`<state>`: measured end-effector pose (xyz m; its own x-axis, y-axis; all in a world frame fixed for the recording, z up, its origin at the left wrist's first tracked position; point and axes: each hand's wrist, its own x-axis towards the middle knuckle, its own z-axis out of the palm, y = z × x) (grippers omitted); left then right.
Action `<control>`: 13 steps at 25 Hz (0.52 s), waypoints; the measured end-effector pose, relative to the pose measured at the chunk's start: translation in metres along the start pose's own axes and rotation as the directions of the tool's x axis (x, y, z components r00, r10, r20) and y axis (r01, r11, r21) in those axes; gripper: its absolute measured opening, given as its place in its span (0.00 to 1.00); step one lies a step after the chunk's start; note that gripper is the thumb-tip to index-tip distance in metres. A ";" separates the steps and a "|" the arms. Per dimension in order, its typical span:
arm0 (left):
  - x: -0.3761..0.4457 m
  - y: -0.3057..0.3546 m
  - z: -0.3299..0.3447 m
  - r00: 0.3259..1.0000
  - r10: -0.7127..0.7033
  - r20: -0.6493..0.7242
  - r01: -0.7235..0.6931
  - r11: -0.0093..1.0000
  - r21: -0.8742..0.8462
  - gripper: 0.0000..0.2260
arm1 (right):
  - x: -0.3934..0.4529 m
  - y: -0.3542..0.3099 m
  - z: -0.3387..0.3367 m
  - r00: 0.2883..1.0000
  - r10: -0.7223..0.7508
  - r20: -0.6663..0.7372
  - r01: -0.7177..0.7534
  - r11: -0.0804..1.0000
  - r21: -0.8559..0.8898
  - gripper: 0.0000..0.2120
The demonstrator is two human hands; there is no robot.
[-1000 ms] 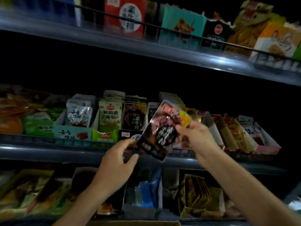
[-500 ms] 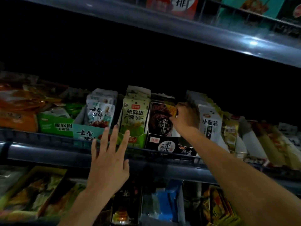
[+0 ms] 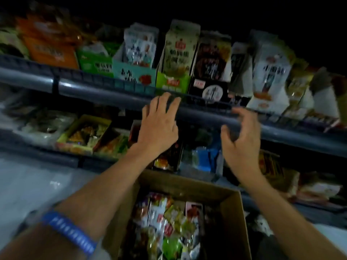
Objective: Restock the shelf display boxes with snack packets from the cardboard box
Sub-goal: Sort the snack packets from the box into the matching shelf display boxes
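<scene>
The brown cardboard box point(image 3: 232, 212) stands low in front of me, holding several mixed snack packets point(image 3: 169, 228). On the grey shelf rail point(image 3: 93, 91) above stand display boxes: a teal one point(image 3: 135, 74), a green one point(image 3: 173, 82) and a black one point(image 3: 211, 89) with dark packets in it. My left hand point(image 3: 158, 124) hovers before the rail with relaxed fingers, holding nothing. My right hand point(image 3: 241, 141) is beside it, fingers loosely curled and empty, below the black display box.
More snack boxes fill the lower shelf point(image 3: 84, 136) behind my hands, among them blue packets point(image 3: 205, 158). An orange box point(image 3: 50, 51) and a white box point(image 3: 270, 76) stand on the upper shelf. A blue wristband point(image 3: 69, 231) is on my left arm.
My right hand put the dark packet into the black display box, let go and came down empty. My left hand stayed open. The view dropped, so the cardboard box now shows.
</scene>
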<state>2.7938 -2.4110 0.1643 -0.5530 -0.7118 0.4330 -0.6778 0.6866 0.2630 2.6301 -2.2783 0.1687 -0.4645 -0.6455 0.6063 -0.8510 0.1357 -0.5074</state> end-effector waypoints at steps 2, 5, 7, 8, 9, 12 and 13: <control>-0.030 0.019 0.020 0.977 0.089 0.195 -0.067 0.991 -0.113 0.17 | -0.087 0.027 0.021 0.959 0.182 0.218 -0.191 0.981 0.020 0.13; -0.093 0.016 0.066 0.481 0.085 0.873 -0.059 0.996 -0.064 0.16 | -0.210 0.091 0.055 0.526 0.457 0.718 -0.478 0.857 -0.195 0.10; -0.139 -0.010 0.104 0.006 -0.114 0.994 -0.163 0.980 0.113 0.24 | -0.267 0.124 0.059 0.163 0.444 0.881 -0.476 0.817 -0.324 0.13; -0.154 -0.026 0.120 -0.093 -0.193 0.977 -0.208 0.963 0.170 0.25 | -0.282 0.139 0.060 0.069 0.446 0.892 -0.479 0.800 -0.362 0.14; -0.163 -0.041 0.135 -0.108 -0.240 0.965 -0.156 0.962 0.222 0.25 | -0.288 0.150 0.062 0.022 0.434 0.901 -0.429 0.818 -0.383 0.18; -0.178 -0.071 0.166 -0.011 -0.287 0.958 0.347 0.897 0.273 0.24 | -0.276 0.171 0.089 -0.020 0.471 0.882 -0.320 0.833 -0.452 0.25; -0.183 -0.073 0.172 0.003 -0.298 0.954 0.459 0.849 0.264 0.25 | -0.268 0.174 0.107 -0.012 0.465 0.885 -0.362 0.823 -0.437 0.20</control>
<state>2.8615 -2.3561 -0.0823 -0.2618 -0.3484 -0.9000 -0.9566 0.2170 0.1943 2.6329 -2.1618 -0.1472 -0.1726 -0.5943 -0.7855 -0.6397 0.6740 -0.3694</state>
